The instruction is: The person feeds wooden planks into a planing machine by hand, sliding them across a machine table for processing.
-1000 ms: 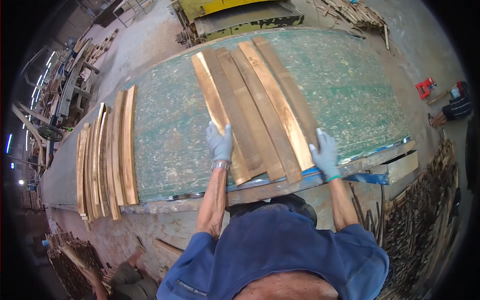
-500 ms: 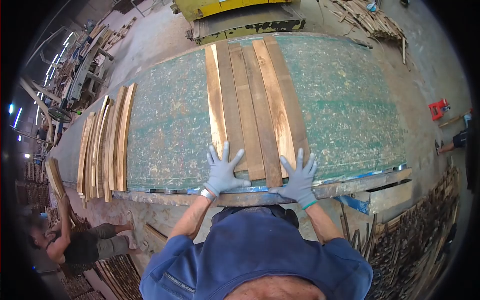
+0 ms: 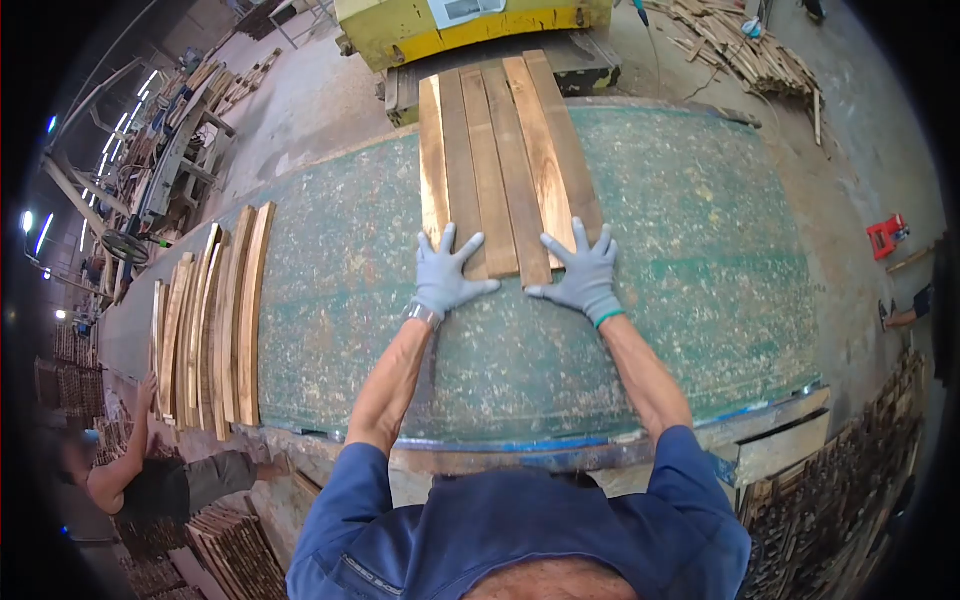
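Splaying wide, the fingers (image 3: 448, 238) of left hand (image 3: 447, 282) and right hand (image 3: 583, 280) lay flat at the planks' near ends, clasping nothing. Planks (image 3: 512, 172) sat side by side across the green counter (image 3: 700, 250), far ends over the yellow machine's (image 3: 540, 26) bed. Strips (image 3: 228, 320) lay leftward.

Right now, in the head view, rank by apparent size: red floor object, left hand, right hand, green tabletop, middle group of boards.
1. Green tabletop
2. Middle group of boards
3. Left hand and right hand: look alike, unranked
4. Red floor object
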A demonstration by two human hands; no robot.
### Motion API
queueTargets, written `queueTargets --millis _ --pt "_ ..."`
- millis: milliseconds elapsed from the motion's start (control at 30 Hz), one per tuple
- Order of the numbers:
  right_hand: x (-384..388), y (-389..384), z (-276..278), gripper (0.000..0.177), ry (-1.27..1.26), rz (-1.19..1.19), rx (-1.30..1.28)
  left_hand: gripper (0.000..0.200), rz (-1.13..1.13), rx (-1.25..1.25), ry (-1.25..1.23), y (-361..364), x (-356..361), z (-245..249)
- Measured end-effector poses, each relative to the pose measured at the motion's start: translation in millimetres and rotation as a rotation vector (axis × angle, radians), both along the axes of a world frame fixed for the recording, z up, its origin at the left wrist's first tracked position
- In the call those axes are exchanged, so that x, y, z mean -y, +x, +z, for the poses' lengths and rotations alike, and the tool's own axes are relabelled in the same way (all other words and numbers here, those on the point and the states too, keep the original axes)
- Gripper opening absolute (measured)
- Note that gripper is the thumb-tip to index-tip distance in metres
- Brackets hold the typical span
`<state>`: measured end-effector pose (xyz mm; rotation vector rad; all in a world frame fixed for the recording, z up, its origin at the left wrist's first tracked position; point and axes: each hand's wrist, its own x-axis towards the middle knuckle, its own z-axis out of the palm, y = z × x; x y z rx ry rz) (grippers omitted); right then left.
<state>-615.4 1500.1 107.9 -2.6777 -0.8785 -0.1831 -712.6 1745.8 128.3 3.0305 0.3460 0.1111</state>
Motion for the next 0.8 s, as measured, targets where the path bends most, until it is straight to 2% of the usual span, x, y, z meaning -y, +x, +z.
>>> queueTargets --millis 133,233,467,567,733,800 --pt "-31.4 72.8 3.7 0.096 -0.039 -0.004 0.061 0.094 0.043 -0.042 -0.020 72.3 -30.3 5.1" --pt "-52.0 117.0 1.3 0.095 -0.044 -0.015 0.088 0.093 0.030 0.001 0.047 115.6 -51.1 0.4" --pt "-115.2 218.0 -2.6 0.092 -0.067 -0.030 0.106 0.089 -0.042 0.126 0.026 213.8 -116.4 -6.8" --pt "-142.4 257.5 -1.6 0.091 -0.098 -0.036 0.103 0.089 -0.053 0.158 0.122 254.7 -142.7 -9.9" --pt "-167.1 290.6 -1.7 0.089 -0.173 -0.040 0.059 0.088 -0.077 0.150 0.168 286.5 -162.7 -13.8" --pt "-178.0 298.0 1.4 0.089 -0.202 -0.059 0.067 0.085 -0.033 0.053 0.176 294.7 -161.4 -2.6"
